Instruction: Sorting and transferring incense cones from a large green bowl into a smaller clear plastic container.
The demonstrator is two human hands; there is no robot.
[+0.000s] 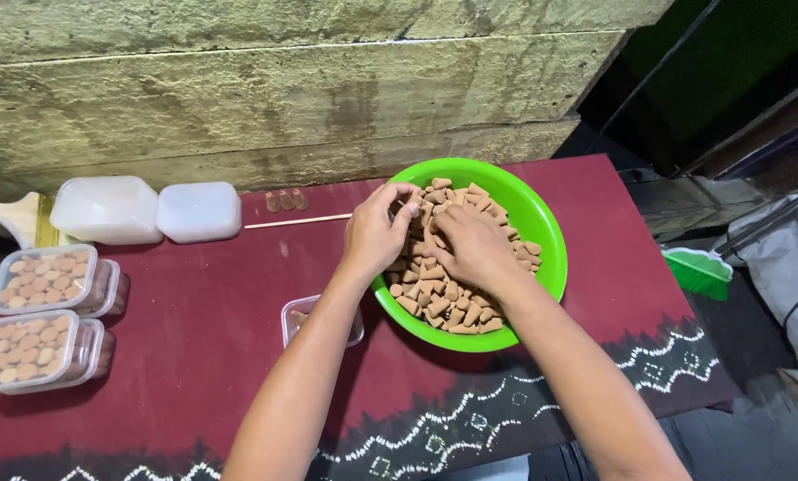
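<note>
A bright green bowl (541,233) full of small brown cone-shaped pieces (443,298) sits on a dark red patterned cloth. Both my hands reach into it. My left hand (377,230) is at the bowl's left rim, fingers curled and pinching cones. My right hand (472,245) lies on top of the heap, fingers bent down among the cones. A small clear plastic box (303,313) stands just left of the bowl, partly hidden by my left forearm.
Several lidded clear boxes filled with cones (34,316) are stacked at the left. Two white lidded tubs (150,209) stand at the back by the concrete wall, with a thin stick (297,220) and three loose cones (286,200). A green brush (697,270) lies beyond the table's right edge.
</note>
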